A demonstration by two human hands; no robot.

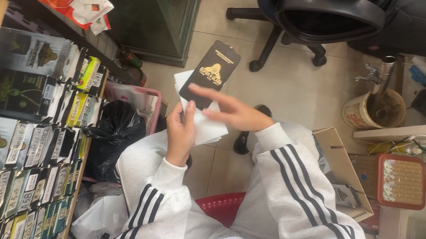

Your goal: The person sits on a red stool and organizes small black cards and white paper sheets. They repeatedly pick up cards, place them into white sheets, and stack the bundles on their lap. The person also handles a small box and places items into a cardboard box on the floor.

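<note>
My left hand [181,132] grips a fan of white flat packages [206,127] from below. On top of that stack stands a black flat package with a gold emblem [209,74], its upper end pointing away from me. My right hand [230,111] reaches across from the right, fingers stretched out flat against the lower end of the black package and the white ones. Both arms wear grey sleeves with black stripes. I sit above a red plastic stool [221,205].
A shelf of dark boxed goods [20,127] fills the left side. A black bag in a pink basket [116,128] sits beside my left arm. An office chair [314,18] stands ahead; a cardboard box [341,169] and a bucket [370,110] lie right.
</note>
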